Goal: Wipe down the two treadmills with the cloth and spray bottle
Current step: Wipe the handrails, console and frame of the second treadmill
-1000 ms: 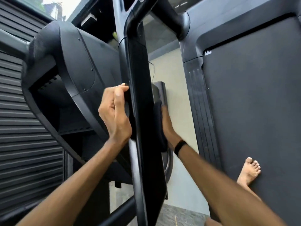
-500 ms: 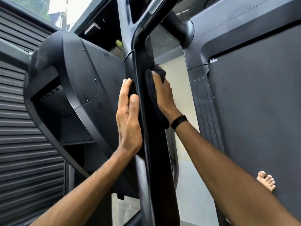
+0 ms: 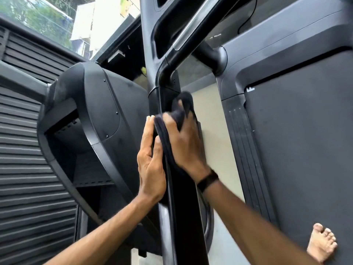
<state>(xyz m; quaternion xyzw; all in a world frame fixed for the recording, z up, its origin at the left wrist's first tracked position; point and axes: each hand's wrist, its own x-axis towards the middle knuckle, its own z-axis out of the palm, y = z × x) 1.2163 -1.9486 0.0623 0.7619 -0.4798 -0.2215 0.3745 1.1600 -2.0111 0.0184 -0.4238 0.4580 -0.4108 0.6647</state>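
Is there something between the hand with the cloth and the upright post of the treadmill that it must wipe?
Nothing visible is in the way. The right hand grips the dark folded cloth and holds it directly against the black upright treadmill post. The left hand rests flat on the post's other side, not in the cloth's path.

I see a dark navy, almost black cloth (image 3: 178,113) under my right hand's fingers (image 3: 168,119). The treadmill upright (image 3: 179,217) between both sets of fingers is glossy black. Left of my left fingers (image 3: 148,127), the console back (image 3: 107,115) is matte black; beyond it, a shutter (image 3: 24,169) shows grey horizontal ribs. A black band (image 3: 207,179) circles my right wrist. The belt (image 3: 298,150) is charcoal.
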